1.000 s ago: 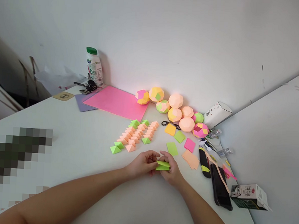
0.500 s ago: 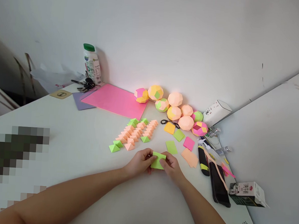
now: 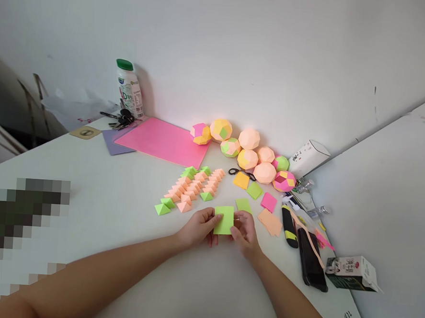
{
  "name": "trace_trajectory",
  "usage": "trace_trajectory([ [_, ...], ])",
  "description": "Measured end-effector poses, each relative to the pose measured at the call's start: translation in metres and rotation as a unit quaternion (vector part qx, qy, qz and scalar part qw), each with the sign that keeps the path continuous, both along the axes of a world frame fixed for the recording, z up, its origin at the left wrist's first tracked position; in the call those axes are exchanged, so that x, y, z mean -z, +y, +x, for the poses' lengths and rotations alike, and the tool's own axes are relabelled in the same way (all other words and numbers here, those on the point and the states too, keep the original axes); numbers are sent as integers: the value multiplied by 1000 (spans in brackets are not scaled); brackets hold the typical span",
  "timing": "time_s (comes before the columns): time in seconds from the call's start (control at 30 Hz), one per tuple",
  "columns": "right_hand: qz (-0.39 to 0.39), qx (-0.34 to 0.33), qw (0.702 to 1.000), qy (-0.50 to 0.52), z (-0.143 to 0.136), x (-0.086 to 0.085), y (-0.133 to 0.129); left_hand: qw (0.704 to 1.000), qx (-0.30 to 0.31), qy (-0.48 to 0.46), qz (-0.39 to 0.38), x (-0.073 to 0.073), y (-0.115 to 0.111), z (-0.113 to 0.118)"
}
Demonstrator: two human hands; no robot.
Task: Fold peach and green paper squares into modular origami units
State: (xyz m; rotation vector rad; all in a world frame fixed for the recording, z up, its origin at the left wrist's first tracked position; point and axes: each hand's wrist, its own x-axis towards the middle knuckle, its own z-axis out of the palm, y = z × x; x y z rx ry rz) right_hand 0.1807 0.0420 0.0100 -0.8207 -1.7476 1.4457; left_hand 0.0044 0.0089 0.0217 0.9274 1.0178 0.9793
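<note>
A square of light green paper [image 3: 224, 220] is held up just above the table, its flat face toward me. My left hand [image 3: 200, 228] pinches it at the left edge, thumb on the front and fingers behind. At the right edge, my right hand [image 3: 245, 235] has its thumb on the lower corner, with curled fingers beside and partly behind the paper. Just beyond my hands stand rows of small folded paper pyramids [image 3: 192, 188], mostly peach with some green. Another green paper piece [image 3: 243, 205] lies right behind my right hand.
Along the wall sit several faceted paper balls [image 3: 248, 139] and black-handled scissors [image 3: 242, 173]. Peach papers [image 3: 269, 222], a pink square [image 3: 268, 202], a box cutter [image 3: 289, 226], a phone [image 3: 312, 258] and a milk carton [image 3: 352, 272] lie right. A pink sheet [image 3: 159, 141] and bottle [image 3: 130, 89] are left.
The green paper has turned from a wide piece to an upright square facing me. My right hand has shifted slightly right, and its grip has loosened toward the paper's edge.
</note>
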Motion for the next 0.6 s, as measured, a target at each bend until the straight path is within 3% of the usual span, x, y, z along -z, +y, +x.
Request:
trace_trajectory([
  [0.17, 150, -27, 988, -36, -1, 6, 2, 1000, -9, -11, 5, 0, 1, 0],
  [0.27, 193, -20, 980, -50, -3, 6, 5, 1000, -4, -3, 9, 1, 1, 0],
  [0.43, 162, -7, 986, -37, -4, 3, 6, 1000, 1, -9, 17, 1, 0, 0],
  [0.6, 51, 20, 998, -33, -4, 0, 6, 999, 31, 0, 26, 1, 0, 0],
])
